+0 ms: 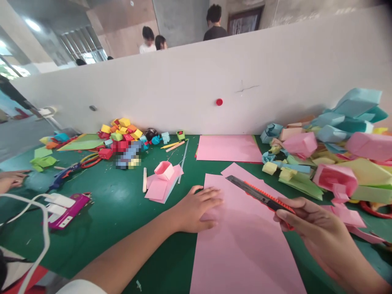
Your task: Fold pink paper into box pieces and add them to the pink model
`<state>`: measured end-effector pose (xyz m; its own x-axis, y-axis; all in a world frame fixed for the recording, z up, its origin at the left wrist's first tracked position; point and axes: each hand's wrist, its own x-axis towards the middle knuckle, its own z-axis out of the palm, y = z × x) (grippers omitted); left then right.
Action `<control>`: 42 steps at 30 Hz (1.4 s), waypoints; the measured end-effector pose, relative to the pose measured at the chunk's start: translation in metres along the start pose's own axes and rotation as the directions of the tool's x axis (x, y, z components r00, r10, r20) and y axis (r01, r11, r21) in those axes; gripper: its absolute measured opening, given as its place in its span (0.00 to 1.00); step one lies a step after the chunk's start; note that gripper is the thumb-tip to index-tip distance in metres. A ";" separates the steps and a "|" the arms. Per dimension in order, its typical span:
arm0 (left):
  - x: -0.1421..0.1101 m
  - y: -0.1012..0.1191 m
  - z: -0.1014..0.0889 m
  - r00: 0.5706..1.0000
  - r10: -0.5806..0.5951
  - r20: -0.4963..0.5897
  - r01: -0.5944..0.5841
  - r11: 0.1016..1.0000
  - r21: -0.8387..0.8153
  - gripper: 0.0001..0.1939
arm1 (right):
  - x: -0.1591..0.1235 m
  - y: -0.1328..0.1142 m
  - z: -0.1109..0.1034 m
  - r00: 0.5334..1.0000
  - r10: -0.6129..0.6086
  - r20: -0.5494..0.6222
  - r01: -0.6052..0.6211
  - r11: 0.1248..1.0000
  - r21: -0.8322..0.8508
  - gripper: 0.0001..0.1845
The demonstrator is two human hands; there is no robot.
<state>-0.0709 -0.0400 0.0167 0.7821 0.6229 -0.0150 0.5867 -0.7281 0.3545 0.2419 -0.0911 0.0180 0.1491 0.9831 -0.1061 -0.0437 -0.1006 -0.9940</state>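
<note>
My left hand point(197, 207) lies flat on the left edge of a large pink paper sheet point(245, 245) on the green table, fingers spread. An orange and black utility knife point(260, 195) is gripped in my right hand point(301, 216); its blade end points up and left, just above the sheet's top. A second pink sheet point(229, 148) lies farther back by the wall.
A heap of folded paper boxes in pink, blue and yellow point(333, 155) fills the right. Small coloured paper cubes point(122, 130), scissors point(87, 161) and a pink folded box point(163, 170) lie at centre-left. A magenta phone with a white cable point(65, 208) sits left. Another person's hand point(10, 179) rests at the left edge.
</note>
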 end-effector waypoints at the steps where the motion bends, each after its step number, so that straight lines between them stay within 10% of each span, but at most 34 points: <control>1: 0.000 0.000 0.000 1.000 0.001 -0.001 -0.001 1.000 -0.001 0.33 | 0.000 -0.001 0.000 1.000 0.018 -0.017 -0.017 1.000 0.025 0.19; 22: -0.005 -0.006 -0.014 0.982 -0.169 0.086 0.165 0.985 0.052 0.53 | -0.002 0.001 -0.014 0.992 -0.019 -0.125 0.028 0.997 0.069 0.21; 33: -0.002 -0.012 -0.006 0.985 -0.161 0.065 0.151 0.980 0.132 0.55 | -0.001 -0.004 -0.007 0.972 0.181 0.149 -0.227 0.889 0.398 0.25; 42: -0.001 -0.014 -0.005 0.986 -0.158 0.056 0.150 0.980 0.132 0.53 | -0.010 -0.006 -0.004 0.787 0.236 0.570 -0.420 0.881 0.216 0.14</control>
<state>-0.0808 -0.0293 0.0163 0.6900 0.7131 -0.1236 0.7197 -0.6580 0.2217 0.2443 -0.1006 0.0245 -0.4556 0.8374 -0.3019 -0.3145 -0.4687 -0.8255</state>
